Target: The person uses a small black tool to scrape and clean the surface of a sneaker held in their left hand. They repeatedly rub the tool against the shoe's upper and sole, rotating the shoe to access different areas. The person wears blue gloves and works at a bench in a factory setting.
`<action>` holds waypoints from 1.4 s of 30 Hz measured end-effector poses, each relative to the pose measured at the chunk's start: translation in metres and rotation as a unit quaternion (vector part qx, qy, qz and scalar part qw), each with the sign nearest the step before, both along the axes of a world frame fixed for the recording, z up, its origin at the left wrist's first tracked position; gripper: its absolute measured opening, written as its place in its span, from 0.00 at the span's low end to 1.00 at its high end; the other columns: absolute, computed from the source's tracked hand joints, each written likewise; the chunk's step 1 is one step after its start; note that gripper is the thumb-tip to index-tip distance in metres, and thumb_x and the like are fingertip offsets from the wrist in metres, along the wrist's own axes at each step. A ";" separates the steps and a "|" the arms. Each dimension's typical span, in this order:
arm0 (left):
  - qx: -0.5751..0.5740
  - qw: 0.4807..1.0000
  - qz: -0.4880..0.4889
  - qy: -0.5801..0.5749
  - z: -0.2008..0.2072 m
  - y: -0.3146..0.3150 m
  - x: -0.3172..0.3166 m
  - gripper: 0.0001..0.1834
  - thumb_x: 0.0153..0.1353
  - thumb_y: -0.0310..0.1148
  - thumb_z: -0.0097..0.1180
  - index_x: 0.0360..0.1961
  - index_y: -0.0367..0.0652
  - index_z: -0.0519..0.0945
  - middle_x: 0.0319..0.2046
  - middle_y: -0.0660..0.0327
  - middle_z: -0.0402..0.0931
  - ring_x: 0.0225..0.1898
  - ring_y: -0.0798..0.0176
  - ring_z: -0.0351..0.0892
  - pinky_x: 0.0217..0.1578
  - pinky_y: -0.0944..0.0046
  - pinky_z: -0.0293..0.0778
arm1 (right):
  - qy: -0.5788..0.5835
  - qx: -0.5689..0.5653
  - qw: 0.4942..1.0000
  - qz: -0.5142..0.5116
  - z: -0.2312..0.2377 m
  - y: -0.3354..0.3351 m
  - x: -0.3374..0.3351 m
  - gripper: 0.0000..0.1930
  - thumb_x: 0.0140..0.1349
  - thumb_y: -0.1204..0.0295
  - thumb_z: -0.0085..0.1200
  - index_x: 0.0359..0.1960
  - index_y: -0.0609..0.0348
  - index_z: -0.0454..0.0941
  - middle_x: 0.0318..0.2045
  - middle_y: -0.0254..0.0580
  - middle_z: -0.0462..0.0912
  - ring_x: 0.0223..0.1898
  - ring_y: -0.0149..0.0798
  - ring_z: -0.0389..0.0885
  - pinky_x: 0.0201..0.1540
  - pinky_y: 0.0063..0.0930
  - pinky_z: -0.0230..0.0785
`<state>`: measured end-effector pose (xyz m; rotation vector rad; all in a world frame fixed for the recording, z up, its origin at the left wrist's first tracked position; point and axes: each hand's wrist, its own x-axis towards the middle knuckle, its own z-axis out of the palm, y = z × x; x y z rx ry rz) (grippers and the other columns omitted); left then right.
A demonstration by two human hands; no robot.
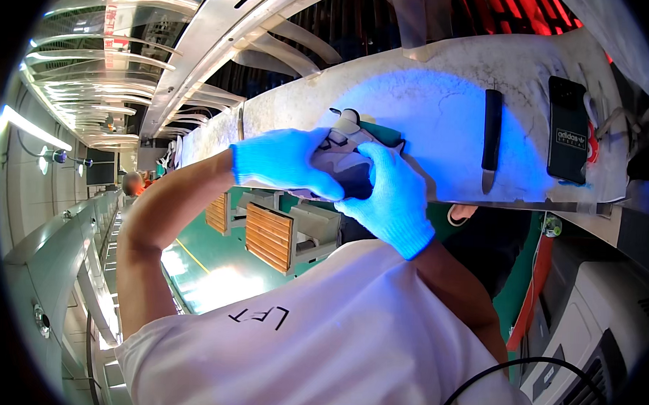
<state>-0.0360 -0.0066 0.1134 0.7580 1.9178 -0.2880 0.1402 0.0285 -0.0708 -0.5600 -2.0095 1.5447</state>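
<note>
Both gloved hands are closed around a grey and dark shoe upper [344,160] over the near part of the workbench. My left hand [283,161] presses along its left side, with the thumb low on it. From the right, my right hand [393,198] grips it, fingers over the top and right side. A teal piece [382,133], perhaps a last, sticks out at its upper right. Part of the upper lies hidden under the fingers. Bluish light falls on the gloves and bench.
The pale, stained bench top [445,99] runs across in front of me. To the right lie a black-handled knife [492,130] and a dark phone [567,130]. A metal conveyor frame [223,46] stands beyond. Wooden-slatted racks [269,236] stand below at left; a person [133,183] is far left.
</note>
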 end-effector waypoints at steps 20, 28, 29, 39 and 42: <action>0.411 0.847 0.165 -0.296 0.019 -0.111 0.013 0.50 0.51 0.31 0.89 0.75 0.32 0.77 0.69 0.46 0.83 0.71 0.52 0.83 0.75 0.48 0.76 | 0.066 -0.095 0.992 -0.042 -0.013 -0.025 0.075 0.62 0.41 0.66 0.93 0.81 0.63 0.68 0.47 0.40 0.80 0.39 0.34 0.84 0.46 0.33 0.85; 0.620 0.566 0.497 -0.218 -0.128 -0.158 0.101 0.39 0.59 0.27 0.78 0.71 0.35 0.77 0.62 0.54 0.84 0.62 0.55 0.84 0.68 0.52 0.80 | 0.124 -0.406 0.904 -0.052 -0.027 -0.026 0.077 0.55 0.50 0.82 0.84 0.81 0.66 0.65 0.65 0.47 0.81 0.65 0.44 0.83 0.64 0.39 0.83; 0.572 0.618 0.491 -0.223 -0.140 -0.160 0.110 0.37 0.60 0.30 0.79 0.69 0.35 0.77 0.61 0.54 0.85 0.58 0.56 0.86 0.65 0.53 0.83 | 0.111 -0.400 0.909 -0.046 -0.020 -0.026 0.079 0.53 0.52 0.83 0.81 0.81 0.67 0.65 0.66 0.49 0.81 0.65 0.44 0.83 0.65 0.40 0.83; 0.588 0.640 0.420 -0.259 -0.178 -0.138 0.127 0.48 0.51 0.35 0.90 0.69 0.27 0.77 0.61 0.50 0.88 0.61 0.58 0.89 0.64 0.54 0.84 | 0.066 -0.078 0.994 -0.045 0.018 -0.010 0.118 0.55 0.49 0.67 0.90 0.78 0.69 0.69 0.71 0.52 0.78 0.71 0.48 0.79 0.76 0.46 0.71; 0.574 0.694 0.380 -0.212 -0.187 -0.140 0.129 0.40 0.50 0.38 0.91 0.58 0.31 0.81 0.53 0.51 0.90 0.55 0.61 0.89 0.59 0.56 0.85 | 0.135 -0.031 0.990 0.015 0.082 0.001 0.109 0.60 0.46 0.56 0.91 0.78 0.72 0.69 0.77 0.56 0.74 0.79 0.50 0.72 0.83 0.49 0.62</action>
